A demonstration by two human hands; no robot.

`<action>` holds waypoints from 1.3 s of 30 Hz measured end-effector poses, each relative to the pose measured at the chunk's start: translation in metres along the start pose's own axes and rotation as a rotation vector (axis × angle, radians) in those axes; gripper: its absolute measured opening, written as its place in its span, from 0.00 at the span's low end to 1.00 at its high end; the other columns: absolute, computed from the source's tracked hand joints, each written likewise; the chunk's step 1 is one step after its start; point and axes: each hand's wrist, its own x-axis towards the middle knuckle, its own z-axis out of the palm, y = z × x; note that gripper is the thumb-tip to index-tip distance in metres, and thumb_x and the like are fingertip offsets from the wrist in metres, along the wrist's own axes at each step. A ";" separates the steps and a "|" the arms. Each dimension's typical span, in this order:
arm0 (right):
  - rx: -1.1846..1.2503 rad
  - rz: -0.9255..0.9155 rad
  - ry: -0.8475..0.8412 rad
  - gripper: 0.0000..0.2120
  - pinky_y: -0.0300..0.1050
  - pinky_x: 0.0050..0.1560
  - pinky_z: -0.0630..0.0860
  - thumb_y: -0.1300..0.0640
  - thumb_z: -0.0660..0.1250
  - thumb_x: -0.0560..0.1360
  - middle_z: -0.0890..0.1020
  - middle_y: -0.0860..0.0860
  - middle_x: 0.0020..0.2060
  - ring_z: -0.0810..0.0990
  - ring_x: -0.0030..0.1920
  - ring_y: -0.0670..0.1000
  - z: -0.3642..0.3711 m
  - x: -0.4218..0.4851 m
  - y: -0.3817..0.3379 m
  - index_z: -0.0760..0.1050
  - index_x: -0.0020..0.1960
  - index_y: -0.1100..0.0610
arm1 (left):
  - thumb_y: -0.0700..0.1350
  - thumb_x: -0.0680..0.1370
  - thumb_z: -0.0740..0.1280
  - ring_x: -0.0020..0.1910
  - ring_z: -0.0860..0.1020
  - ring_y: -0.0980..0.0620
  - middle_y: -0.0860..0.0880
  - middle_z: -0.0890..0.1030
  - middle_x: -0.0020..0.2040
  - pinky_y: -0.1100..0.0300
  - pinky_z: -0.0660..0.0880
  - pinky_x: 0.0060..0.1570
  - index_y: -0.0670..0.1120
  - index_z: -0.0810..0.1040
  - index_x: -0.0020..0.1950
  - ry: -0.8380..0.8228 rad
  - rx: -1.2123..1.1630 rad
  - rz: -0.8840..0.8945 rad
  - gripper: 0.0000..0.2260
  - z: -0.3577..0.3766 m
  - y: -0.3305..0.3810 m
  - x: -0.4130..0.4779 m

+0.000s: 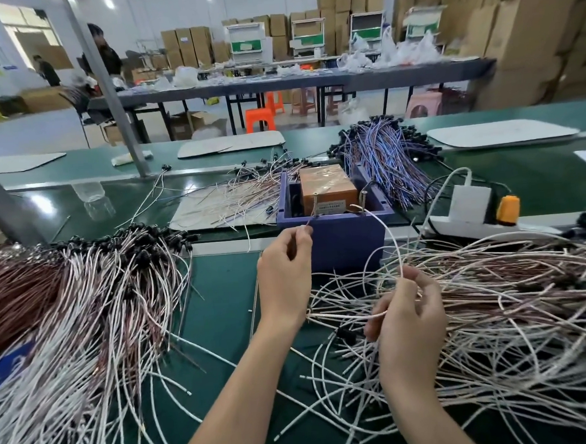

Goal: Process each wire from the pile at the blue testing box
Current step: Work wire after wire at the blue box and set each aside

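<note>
Pinching wire tip (308, 225) in left hand (284, 277) by box (344, 241); clamping white loop (391, 236) in right hand (407, 321) over tangled pile (502, 298).

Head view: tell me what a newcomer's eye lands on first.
Tangled wires flood the green bench, a pale pile at the right, a brown-and-white pile at the left. Between them stands the blue testing box, an orange block inside. Before it, the left hand pinches a wire end and the right hand holds a white wire.
</note>
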 end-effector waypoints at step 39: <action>-0.184 -0.003 -0.190 0.16 0.47 0.27 0.63 0.58 0.58 0.80 0.70 0.46 0.24 0.64 0.25 0.46 0.015 -0.032 0.006 0.72 0.46 0.36 | 0.55 0.83 0.61 0.30 0.69 0.60 0.51 0.81 0.37 0.64 0.67 0.31 0.62 0.79 0.44 -0.041 0.045 0.013 0.11 -0.001 -0.007 0.001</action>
